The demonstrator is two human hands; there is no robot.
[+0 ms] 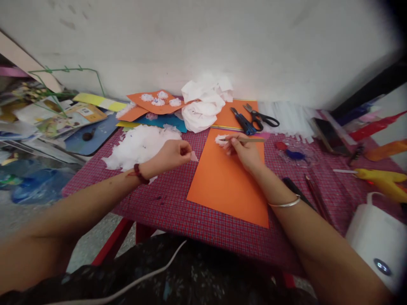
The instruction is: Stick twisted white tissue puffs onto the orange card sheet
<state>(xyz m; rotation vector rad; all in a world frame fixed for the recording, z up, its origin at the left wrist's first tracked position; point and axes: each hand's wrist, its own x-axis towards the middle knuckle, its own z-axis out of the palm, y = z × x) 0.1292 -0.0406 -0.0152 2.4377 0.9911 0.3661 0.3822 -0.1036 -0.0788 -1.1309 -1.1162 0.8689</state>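
My left hand (174,154) is closed in a pinch on a small pale piece of tissue paper (194,156), held over the checked cloth. My right hand (243,150) grips a thin pencil-like stick (253,140), its tip pointing left at a small white tissue cluster (220,139). That cluster lies near the top left of an orange paper sheet (230,186), with my right hand over the sheet's upper part. Beside my left hand spreads a heap of white tissue pieces (136,146). Whether the stick's tip touches the cluster is unclear.
Behind the sheet lie crumpled white tissue (203,110), orange paper with white clusters (152,111), a blue-handled tool (243,123) and black scissors (263,118). To the right are a phone (329,133), a yellow glue gun (381,180) and a white device (378,237).
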